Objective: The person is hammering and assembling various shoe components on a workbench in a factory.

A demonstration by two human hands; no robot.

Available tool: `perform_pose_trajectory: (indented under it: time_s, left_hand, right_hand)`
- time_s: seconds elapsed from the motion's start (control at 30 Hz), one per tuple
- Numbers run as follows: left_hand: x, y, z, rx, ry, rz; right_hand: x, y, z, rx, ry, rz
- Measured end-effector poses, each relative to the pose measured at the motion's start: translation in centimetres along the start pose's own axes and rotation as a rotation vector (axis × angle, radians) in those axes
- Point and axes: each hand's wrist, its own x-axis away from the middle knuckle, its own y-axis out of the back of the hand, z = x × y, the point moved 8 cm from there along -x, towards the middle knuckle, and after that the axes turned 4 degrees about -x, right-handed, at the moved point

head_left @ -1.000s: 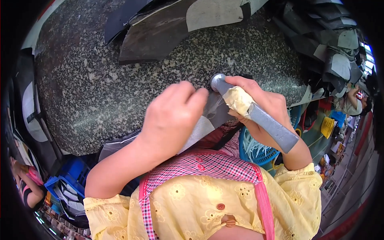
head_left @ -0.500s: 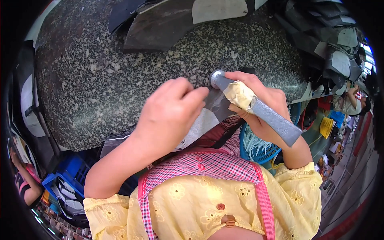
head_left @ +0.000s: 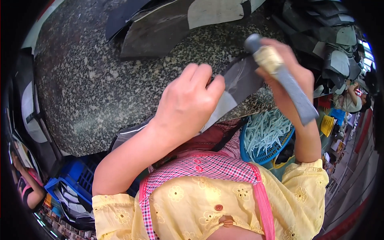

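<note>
In my right hand [head_left: 294, 74] is a grey metal hammer [head_left: 295, 94] with a round face at one end, a flat wedge at the other and tan wrapping round its middle. It is raised above the right part of the stone slab, slightly blurred. My left hand [head_left: 190, 96] is closed at the edge of a dark, flat leather-like piece [head_left: 244, 78] with a pale patch, near the slab's front edge. Its fingertips are hidden from view. The piece extends to the right under the hammer and back below my left forearm.
The speckled stone slab [head_left: 92, 92] bears more dark pieces [head_left: 160, 34] at its far side. Stacked pieces [head_left: 336, 56] lie at the right. Below the edge are a blue basket [head_left: 266, 154] of pale strips and a blue crate [head_left: 78, 176]. Other people are at both sides.
My right hand has lifted the hammer up and to the right. My left hand has shifted right and farther out, and more of the dark piece shows on the slab.
</note>
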Motion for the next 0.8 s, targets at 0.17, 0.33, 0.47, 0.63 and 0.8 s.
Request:
perform_pose_trajectory:
  time_s: [0.17, 0.33, 0.47, 0.63, 0.8]
  left_hand:
    - [-1.6, -0.4, 0.3, -0.024, -0.011, 0.033]
    - [-1.0, -0.2, 2.7, 0.284, 0.267, 0.101]
    - [-0.4, 0.5, 0.5, -0.034, 0.0, -0.016]
    - [-0.7, 0.5, 0.5, -0.058, -0.051, 0.039]
    - [0.3, 1.1, 2.2, 0.125, 0.118, 0.019]
  right_hand:
    - [-0.4, -1.0, 0.9, -0.256, 0.248, 0.052]
    - [-0.9, -2.2, -2.4, -0.376, -0.008, 0.299]
    - [-1.6, 0.0, 0.0, 0.128, 0.061, 0.075]
    - [-0.4, -2.2, 1.0, -0.091, 0.119, 0.243]
    - [-0.7, -2.3, -0.1, -0.155, 0.111, 0.22]
